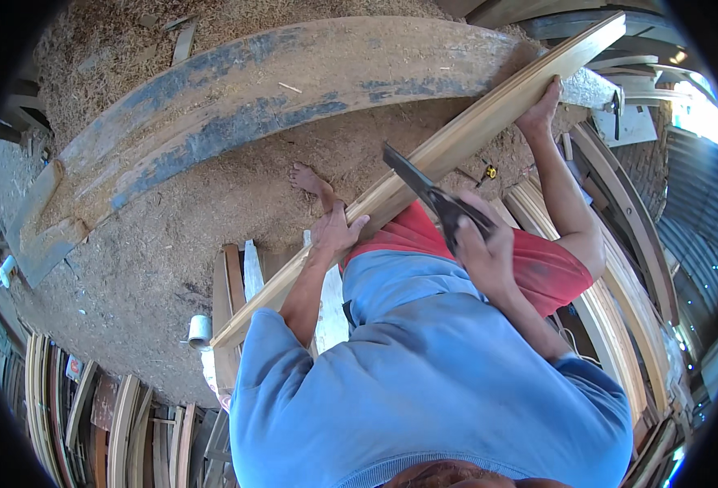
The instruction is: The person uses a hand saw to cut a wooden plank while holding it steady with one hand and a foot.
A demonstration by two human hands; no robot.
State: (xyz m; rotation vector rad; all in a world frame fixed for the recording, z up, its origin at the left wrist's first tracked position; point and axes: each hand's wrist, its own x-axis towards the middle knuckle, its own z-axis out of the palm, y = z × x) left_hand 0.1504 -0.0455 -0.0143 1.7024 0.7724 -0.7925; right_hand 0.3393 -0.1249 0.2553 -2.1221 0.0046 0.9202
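Observation:
A long pale wooden board (456,134) slants across my lap, its far end resting over the worn bench plank (310,69). My left hand (336,232) is closed over the board's edge, thumb lying along its face. My right hand (485,244) grips the dark handle of a handsaw (412,175). The saw's blade crosses the board a little beyond my left hand; where its teeth meet the wood is hidden. My right foot (542,112) presses against the board near its far end.
Sawdust and shavings cover the ground (147,276). A yellow-and-black tape measure (489,172) lies past my right knee. To the left stands a white cup-like container (200,329). Stacked timber strips (123,431) line the lower left, more lie at right, beside corrugated metal sheeting (696,195).

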